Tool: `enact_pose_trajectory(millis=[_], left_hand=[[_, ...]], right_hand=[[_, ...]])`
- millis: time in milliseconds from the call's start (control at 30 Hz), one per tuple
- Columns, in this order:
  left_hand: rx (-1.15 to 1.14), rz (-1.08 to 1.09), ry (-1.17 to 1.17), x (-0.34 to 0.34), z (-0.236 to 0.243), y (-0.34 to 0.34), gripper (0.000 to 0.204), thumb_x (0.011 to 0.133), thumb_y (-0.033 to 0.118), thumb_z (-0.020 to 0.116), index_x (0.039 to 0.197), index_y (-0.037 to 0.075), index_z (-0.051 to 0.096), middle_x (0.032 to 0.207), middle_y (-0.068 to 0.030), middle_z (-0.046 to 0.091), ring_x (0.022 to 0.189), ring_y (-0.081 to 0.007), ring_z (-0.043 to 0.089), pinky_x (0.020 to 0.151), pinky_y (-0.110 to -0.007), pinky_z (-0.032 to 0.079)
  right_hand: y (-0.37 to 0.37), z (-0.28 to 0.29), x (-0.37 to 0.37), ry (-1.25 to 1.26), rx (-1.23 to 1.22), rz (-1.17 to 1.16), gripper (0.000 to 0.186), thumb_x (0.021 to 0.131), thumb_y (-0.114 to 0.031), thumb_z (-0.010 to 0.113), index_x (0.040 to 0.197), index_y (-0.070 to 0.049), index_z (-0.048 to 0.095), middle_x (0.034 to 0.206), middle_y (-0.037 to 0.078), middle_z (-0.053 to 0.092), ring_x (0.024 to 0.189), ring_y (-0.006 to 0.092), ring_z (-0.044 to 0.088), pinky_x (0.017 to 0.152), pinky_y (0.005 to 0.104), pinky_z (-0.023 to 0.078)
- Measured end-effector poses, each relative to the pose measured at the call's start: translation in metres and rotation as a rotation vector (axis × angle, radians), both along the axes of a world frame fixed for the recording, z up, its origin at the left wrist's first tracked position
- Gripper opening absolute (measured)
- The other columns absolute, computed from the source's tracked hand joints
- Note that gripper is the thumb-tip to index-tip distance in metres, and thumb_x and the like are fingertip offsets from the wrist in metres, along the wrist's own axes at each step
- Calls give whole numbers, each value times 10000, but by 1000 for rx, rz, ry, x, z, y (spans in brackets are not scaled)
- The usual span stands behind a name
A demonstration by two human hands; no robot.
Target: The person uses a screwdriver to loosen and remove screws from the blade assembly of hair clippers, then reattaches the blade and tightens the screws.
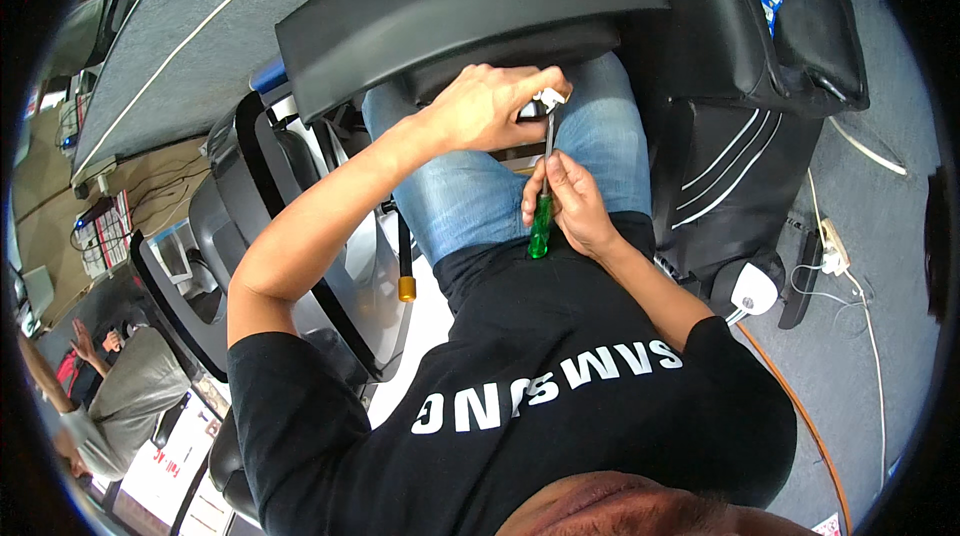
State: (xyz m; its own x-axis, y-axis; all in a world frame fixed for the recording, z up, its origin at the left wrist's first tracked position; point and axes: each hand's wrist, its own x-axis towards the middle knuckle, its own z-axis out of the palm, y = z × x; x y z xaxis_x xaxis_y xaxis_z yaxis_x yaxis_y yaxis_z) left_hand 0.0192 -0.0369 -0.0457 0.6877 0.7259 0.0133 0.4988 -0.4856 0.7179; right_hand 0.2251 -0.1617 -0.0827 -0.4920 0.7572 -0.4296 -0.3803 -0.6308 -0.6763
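Observation:
My right hand (572,203) is closed round a screwdriver with a clear green handle (540,227), its metal shaft (550,139) pointing away from me. The shaft's far end meets a small white piece (549,97). That piece is pinched in the fingers of my left hand (487,108), at the thumb and forefinger side. Its exact kind I cannot make out, as the fingers cover much of it. Both hands are above my lap, over my blue jeans (450,198).
Just beyond my hands is a black padded seat (470,6). Another black chair stands at the left. On the right floor lie a white power strip (834,246), a white device (753,289) and an orange cable (806,414). Another person (130,396) sits at the lower left.

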Motion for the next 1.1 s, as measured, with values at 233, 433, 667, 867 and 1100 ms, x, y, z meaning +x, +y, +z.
enact_pose_trajectory(millis=[233, 433, 667, 867, 1100], left_hand=[[-110, -22, -23, 9, 6, -7, 512, 825, 157, 756, 1311, 106, 603, 1169, -155, 763, 1023, -370, 754, 839, -463, 601], [-126, 28, -71, 4, 9, -2, 516, 832, 139, 756, 1323, 99, 603, 1188, -150, 764, 1066, -375, 747, 881, -461, 598], [14, 279, -86, -21, 18, 33, 479, 880, 173, 756, 1332, 115, 608, 1158, -161, 760, 1086, -380, 745, 874, -441, 584], [55, 526, -110, -44, 32, 49, 422, 882, 262, 761, 1264, 159, 613, 955, -159, 784, 945, -397, 768, 829, -486, 594], [121, 589, -121, -48, 33, 54, 458, 892, 221, 759, 1321, 150, 613, 935, -175, 760, 893, -361, 779, 799, -427, 586]], right_hand=[[-18, 13, 20, -139, 64, 193, 300, 1162, -322, 469, 1170, -30, 535, 999, 99, 674, 941, 193, 711, 911, 353, 581], [-25, 9, 18, -155, 242, 209, 277, 1147, -225, 524, 1321, -11, 510, 957, 55, 630, 898, 139, 678, 862, 304, 556], [29, 40, 8, -352, 168, -18, 472, 1103, -228, 622, 1460, -40, 377, 918, 20, 546, 680, 55, 492, 575, 212, 429], [74, 54, -6, -483, 458, -94, 377, 1022, -79, 711, 1313, 5, 487, 1022, 63, 627, 711, 54, 551, 565, 217, 463], [97, 60, -6, -776, 662, -134, 273, 1112, -190, 590, 1245, 28, 688, 969, 126, 777, 690, 124, 680, 621, 263, 516]])
